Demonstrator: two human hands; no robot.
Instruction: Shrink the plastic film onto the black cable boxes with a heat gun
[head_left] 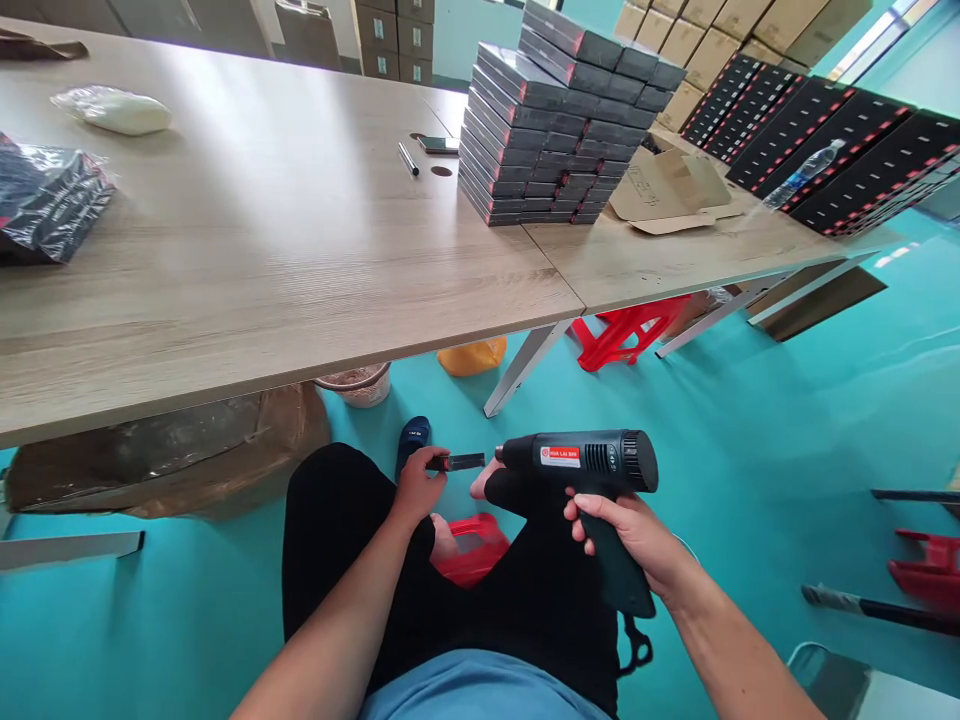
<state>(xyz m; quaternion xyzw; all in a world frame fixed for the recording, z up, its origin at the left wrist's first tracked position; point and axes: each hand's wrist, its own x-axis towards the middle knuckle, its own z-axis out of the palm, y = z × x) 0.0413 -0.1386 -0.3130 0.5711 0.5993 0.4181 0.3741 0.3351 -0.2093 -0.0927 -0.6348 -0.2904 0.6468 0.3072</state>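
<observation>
On the wood-grain table (pixel 262 250) before you, a pen (pixel 408 159) lies near a dark phone (pixel 438 146); a whitish bundle (pixel 112 110) in clear plastic rests well apart from them, toward your left; over to your right lies some folded brown cardboard (pixel 667 190), with a clear bottle (pixel 806 172) near it; below the tabletop you have a bucket (pixel 367 392), something yellow (pixel 472 357) and a red stool (pixel 624 333); tan cartons (pixel 705 60) stand stacked farther off.

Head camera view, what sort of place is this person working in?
Probably a packing workroom: a tall stack of dark boxes stands on the tables, brown cartons are piled behind, and the right hand holds a heat gun.
</observation>
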